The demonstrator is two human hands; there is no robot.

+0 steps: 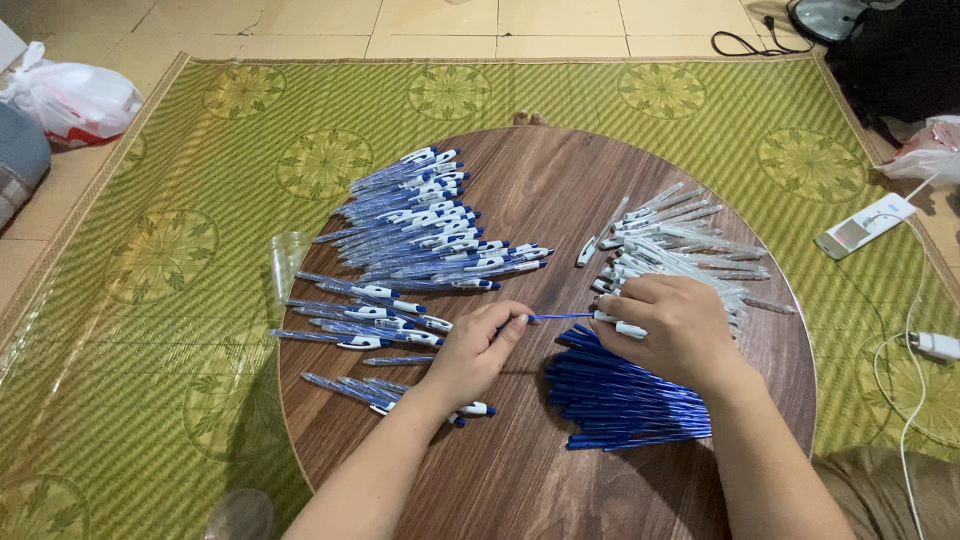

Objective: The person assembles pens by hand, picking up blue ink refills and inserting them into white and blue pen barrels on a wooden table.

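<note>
At the left of the round wooden counter (520, 480) lay a spread of finished blue-and-white pens (420, 215), fanned out with their white clip ends mostly to the right, and a few more lay loose near the front edge. The left hand (478, 350) was closed in a pinch on the tail end of a thin blue refill (560, 317), which ran level between the two hands above the counter's middle. The right hand (672, 330) was closed around a clear pen barrel (622, 325), into whose end the refill pointed. By judgement, the step in hand was the seating of a refill into a barrel; the next move would call for a straight push along the barrel's axis. Below the right hand sat a pile of blue refills (625, 405), lying roughly parallel. Behind that hand lay a heap of clear empty barrels (690, 245), unassembled.
</note>
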